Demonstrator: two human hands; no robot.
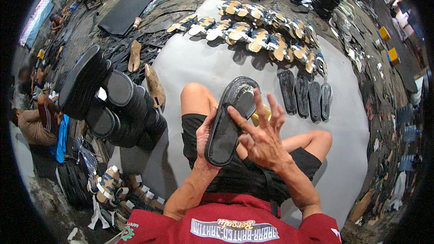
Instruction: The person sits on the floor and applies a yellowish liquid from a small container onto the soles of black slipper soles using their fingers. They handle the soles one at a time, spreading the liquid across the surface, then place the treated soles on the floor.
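Observation:
My left hand (pixel 204 136) is closed around the left edge of a black sandal sole (pixel 224 129), which it holds tilted above my lap. The sole has a raised rim, and a wet, glossy patch shows toward its far end. My right hand (pixel 266 142) has its fingers spread, with the index fingertip on or just over the sole's inner face. Partly hidden behind that hand is a yellowish round container (pixel 262 115). Several more dark soles (pixel 314 99) lie in a row on the grey sheet (pixel 343 153) to the right, some of them shiny.
Rows of strapped tan sandals (pixel 239 31) stand at the sheet's far side. Tall stacks of black soles (pixel 121 89) and two shoe lasts (pixel 154 86) are at left. More sandals (pixel 108 183) lie lower left. Scraps surround the sheet; another person (pixel 38 122) sits far left.

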